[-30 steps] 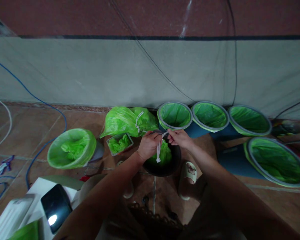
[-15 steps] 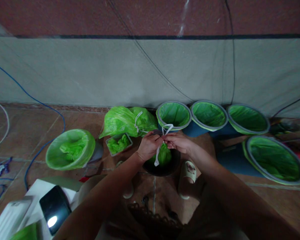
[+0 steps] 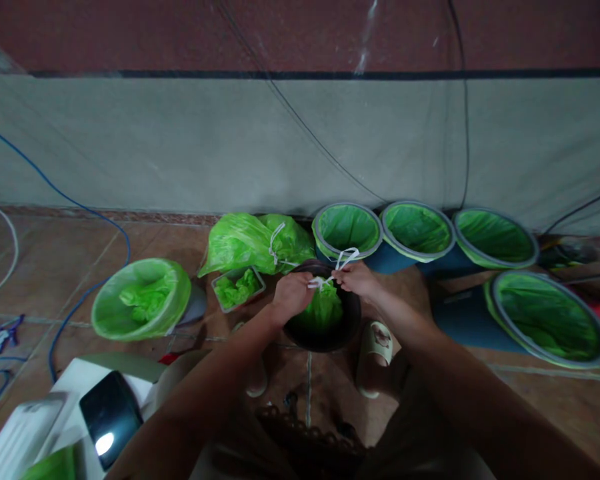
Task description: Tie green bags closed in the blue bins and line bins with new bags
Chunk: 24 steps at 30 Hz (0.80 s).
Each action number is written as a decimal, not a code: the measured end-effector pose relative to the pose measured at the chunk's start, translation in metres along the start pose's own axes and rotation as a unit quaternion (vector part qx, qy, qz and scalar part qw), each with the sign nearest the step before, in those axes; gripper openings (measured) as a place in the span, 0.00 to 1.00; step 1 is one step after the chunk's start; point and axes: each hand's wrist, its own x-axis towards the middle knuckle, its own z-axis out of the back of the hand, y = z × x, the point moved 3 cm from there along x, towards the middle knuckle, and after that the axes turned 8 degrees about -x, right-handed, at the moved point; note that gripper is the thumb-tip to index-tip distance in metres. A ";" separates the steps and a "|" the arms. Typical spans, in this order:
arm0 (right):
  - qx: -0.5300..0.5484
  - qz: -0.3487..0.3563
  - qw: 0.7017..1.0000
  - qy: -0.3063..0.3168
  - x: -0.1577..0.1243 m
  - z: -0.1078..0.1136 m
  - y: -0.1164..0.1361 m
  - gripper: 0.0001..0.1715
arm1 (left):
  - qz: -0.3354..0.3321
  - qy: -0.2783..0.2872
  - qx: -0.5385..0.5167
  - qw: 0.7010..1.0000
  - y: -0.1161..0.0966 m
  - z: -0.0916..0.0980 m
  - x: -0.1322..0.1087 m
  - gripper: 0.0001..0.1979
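A dark round bin stands on the floor right in front of me, with a green plastic bag inside it. My left hand and my right hand are both closed in a pinch on the bag's white drawstring, held taut between them above the bin's far rim. A loop of the string sticks up from my right hand.
A tied full green bag lies behind the bin, beside a small tray of folded green bags. A green-lined bin lies at left; several green-lined bins stand at right. Cables run along the wall. My sandalled foot is by the bin.
My hands came together over the bin, then drew slightly apart. The dangling end of the string has been pulled up and now stretches between them.
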 end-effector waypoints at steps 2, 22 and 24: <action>0.007 -0.012 1.000 0.007 -0.001 -0.001 0.001 0.16 | 0.066 0.006 -0.114 0.991 0.005 -0.001 0.004 0.15; -0.026 0.261 0.965 0.008 -0.024 -0.002 0.046 0.08 | 0.142 0.069 -0.532 0.832 0.001 -0.011 0.013 0.08; -0.029 0.267 0.963 0.011 -0.026 -0.003 0.047 0.08 | 0.118 0.071 -0.490 0.861 0.002 -0.013 0.013 0.06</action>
